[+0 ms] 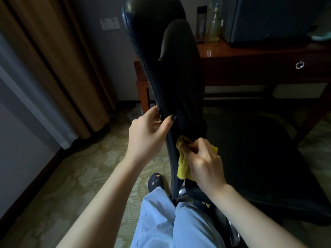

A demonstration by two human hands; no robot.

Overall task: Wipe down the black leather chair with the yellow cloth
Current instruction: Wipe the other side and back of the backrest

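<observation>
I see the left hand (148,133) — grip curled round the backrest edge of the black leather chair (172,72); right hand (204,161) grip bunches the yellow cloth (182,165) against it.

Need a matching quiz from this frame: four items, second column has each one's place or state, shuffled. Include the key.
Column one:
1. yellow cloth
2. left hand
3. spray bottle
4. dark shoe

Column two:
A. stands on the wooden desk
B. on the carpet
C. grips the back edge of the chair
D. bunched in the right hand, against the chair

Pairs: 1-D, 2-C, 3-A, 4-B
</observation>
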